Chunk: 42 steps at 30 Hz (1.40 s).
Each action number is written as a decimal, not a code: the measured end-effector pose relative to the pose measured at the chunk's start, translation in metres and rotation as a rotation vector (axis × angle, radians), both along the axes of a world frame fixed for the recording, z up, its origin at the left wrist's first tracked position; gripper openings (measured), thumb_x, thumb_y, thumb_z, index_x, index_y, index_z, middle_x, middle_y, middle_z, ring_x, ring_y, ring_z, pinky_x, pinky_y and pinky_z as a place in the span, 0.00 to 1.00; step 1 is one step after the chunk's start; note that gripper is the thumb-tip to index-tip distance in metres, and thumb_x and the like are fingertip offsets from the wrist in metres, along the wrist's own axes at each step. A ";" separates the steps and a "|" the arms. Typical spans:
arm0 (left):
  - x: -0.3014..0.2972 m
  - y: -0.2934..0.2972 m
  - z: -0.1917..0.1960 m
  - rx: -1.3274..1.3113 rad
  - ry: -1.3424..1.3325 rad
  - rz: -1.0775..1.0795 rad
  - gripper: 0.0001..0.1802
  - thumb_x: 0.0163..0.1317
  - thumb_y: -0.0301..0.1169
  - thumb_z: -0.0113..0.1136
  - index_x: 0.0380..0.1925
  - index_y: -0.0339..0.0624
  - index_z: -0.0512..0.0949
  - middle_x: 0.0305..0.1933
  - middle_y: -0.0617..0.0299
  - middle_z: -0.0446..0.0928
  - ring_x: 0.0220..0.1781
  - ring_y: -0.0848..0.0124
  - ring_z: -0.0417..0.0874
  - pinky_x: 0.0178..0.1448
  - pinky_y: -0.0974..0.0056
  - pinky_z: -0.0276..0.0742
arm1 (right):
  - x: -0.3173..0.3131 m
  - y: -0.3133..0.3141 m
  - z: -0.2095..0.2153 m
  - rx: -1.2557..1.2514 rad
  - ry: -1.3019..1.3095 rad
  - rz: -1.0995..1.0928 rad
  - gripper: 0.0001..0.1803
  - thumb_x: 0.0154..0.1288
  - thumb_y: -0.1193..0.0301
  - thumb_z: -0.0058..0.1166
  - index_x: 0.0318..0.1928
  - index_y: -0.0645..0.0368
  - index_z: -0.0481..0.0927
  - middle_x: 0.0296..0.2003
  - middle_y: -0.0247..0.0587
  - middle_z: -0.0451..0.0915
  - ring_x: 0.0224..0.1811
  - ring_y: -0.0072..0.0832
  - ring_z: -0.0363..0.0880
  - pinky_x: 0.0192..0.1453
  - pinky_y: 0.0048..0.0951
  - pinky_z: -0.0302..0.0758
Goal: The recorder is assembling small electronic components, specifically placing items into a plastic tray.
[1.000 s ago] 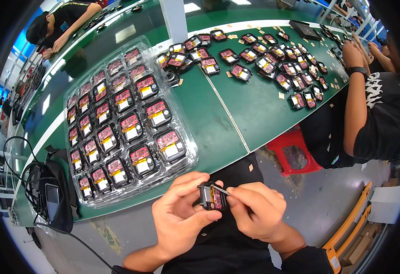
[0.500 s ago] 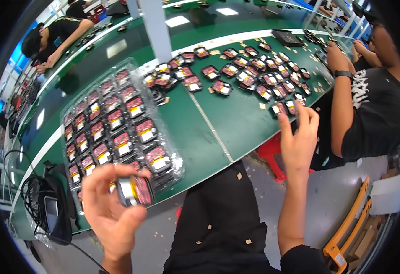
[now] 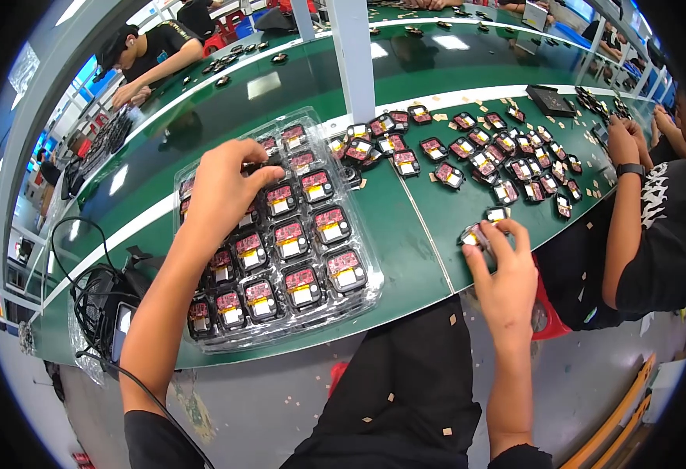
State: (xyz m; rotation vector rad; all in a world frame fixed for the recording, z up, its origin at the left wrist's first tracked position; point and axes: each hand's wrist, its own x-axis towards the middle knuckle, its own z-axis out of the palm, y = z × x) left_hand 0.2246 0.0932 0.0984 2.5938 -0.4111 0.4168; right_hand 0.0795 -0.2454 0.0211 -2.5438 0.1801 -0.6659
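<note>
Plastic tray under left hand, module in right hand, white-printed shirt

No wording can be read. Jagged white print is seen on the right-hand co-worker's black short-sleeved shirt; any markings on the rounded black-framed red circuit-board units are too small to be made out.

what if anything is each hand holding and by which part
The left hand pinches a dark, mostly hidden unit, seemingly by its edges. The right hand touches a black-framed unit at its edge; whether it grips is unclear.
</note>
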 end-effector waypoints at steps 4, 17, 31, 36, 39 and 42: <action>-0.010 -0.002 -0.001 0.105 0.040 -0.069 0.13 0.63 0.32 0.72 0.44 0.34 0.88 0.45 0.49 0.86 0.46 0.54 0.86 0.53 0.58 0.79 | -0.003 0.015 -0.004 0.024 -0.039 0.096 0.22 0.61 0.64 0.72 0.53 0.59 0.85 0.58 0.46 0.77 0.33 0.44 0.87 0.37 0.41 0.83; 0.016 0.006 0.021 0.095 0.291 -0.069 0.10 0.54 0.26 0.76 0.36 0.34 0.90 0.34 0.50 0.88 0.40 0.62 0.88 0.49 0.59 0.81 | -0.004 0.039 0.002 -0.004 0.044 0.343 0.21 0.61 0.63 0.71 0.52 0.59 0.85 0.50 0.36 0.83 0.32 0.39 0.89 0.35 0.39 0.84; 0.027 0.000 0.030 0.124 0.426 -0.004 0.11 0.57 0.31 0.72 0.29 0.30 0.88 0.22 0.58 0.83 0.24 0.75 0.80 0.33 0.66 0.77 | -0.005 0.039 0.003 0.030 0.043 0.345 0.22 0.58 0.65 0.74 0.52 0.58 0.85 0.49 0.36 0.83 0.35 0.39 0.89 0.36 0.40 0.85; 0.031 0.002 0.021 0.229 0.298 -0.043 0.11 0.57 0.30 0.73 0.30 0.30 0.88 0.25 0.50 0.86 0.29 0.64 0.87 0.39 0.58 0.81 | -0.006 0.039 0.005 0.040 0.061 0.342 0.22 0.57 0.65 0.74 0.51 0.58 0.85 0.49 0.36 0.83 0.36 0.39 0.89 0.37 0.41 0.85; 0.029 0.004 0.015 0.249 0.245 -0.028 0.11 0.57 0.30 0.73 0.31 0.31 0.88 0.27 0.46 0.86 0.31 0.59 0.89 0.41 0.56 0.82 | -0.006 0.039 0.005 0.052 0.057 0.346 0.22 0.57 0.65 0.74 0.51 0.58 0.85 0.49 0.36 0.83 0.37 0.39 0.89 0.38 0.41 0.85; 0.018 -0.005 0.018 0.255 0.263 0.042 0.10 0.58 0.30 0.73 0.33 0.32 0.88 0.34 0.47 0.87 0.37 0.57 0.89 0.45 0.56 0.82 | -0.006 0.037 0.005 0.043 0.061 0.346 0.22 0.57 0.65 0.74 0.51 0.58 0.85 0.49 0.36 0.83 0.37 0.39 0.89 0.39 0.41 0.85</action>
